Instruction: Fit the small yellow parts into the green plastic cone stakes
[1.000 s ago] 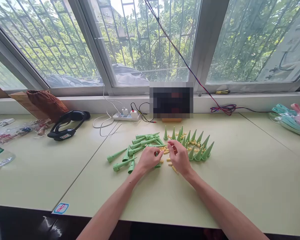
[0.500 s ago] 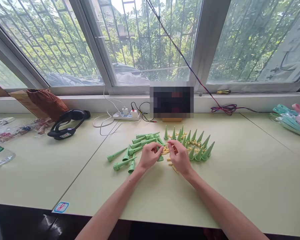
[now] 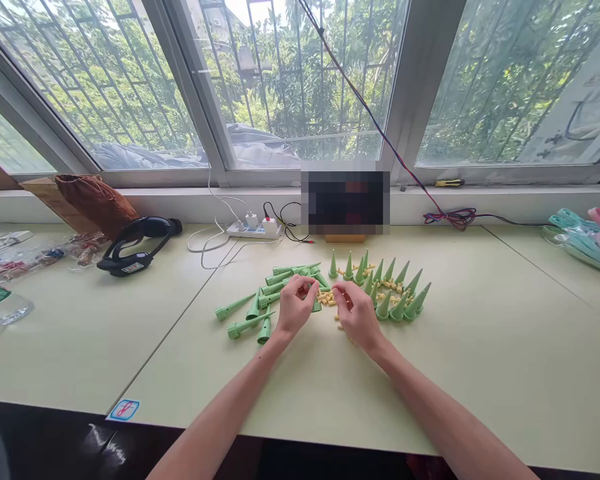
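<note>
My left hand [image 3: 296,305] hovers over the near right side of a pile of green plastic spikes [image 3: 233,307], its thumb and fingers pinched together. Whatever sits in that pinch is too small to make out. Just to the right, my right hand [image 3: 356,312] is also closed at the fingertips, on something hidden from me. Small yellow plastic pieces [image 3: 326,298] lie in the gap between the two hands. Beyond and right of my right hand, several green cones [image 3: 399,310] stand points up, with more yellow pieces [image 3: 393,285] among them.
A pixelated dark screen [image 3: 345,203] stands by the window. Left of it are a power strip [image 3: 255,230] with cables, a black headset [image 3: 137,247], a brown pouch [image 3: 97,203] and a bottle [image 3: 3,303]. Bundled wires [image 3: 450,217] and teal and pink items [image 3: 587,237] lie right.
My left hand has turned and lifted slightly, its fingertips moving a little left, away from the right hand. More yellow pieces show between the hands. The right hand has barely moved.
</note>
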Motion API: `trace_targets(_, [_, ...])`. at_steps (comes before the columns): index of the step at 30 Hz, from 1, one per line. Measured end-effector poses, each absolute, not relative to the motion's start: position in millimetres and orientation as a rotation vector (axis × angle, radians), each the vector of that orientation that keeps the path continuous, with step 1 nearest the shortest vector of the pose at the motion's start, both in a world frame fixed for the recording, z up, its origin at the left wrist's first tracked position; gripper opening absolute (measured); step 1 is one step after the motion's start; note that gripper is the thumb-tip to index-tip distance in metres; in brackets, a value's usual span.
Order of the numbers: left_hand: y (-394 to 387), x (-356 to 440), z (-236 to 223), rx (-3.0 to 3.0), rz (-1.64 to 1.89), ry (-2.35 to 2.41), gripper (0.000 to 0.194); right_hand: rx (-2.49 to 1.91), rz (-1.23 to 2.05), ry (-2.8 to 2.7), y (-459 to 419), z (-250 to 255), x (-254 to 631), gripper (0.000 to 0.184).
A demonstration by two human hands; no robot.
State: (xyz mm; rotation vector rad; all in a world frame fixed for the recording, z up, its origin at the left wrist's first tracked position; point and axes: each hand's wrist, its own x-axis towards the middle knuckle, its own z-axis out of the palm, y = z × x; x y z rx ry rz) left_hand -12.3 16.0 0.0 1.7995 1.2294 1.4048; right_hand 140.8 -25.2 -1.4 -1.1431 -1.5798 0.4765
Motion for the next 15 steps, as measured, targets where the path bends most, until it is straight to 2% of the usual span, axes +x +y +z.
trace_targets(7, [15.3, -10.9, 0.0, 1.696, 1.416, 1.196, 0.021, -1.144, 0.484, -1.603, -25.0, -1.7, 139.5, 0.022])
trace_targets(15, [14.3, -8.3, 1.1, 1.542, 1.447, 1.165, 0.038, -1.132, 0.566, -1.621, -24.8, -7.3, 139.3, 0.022])
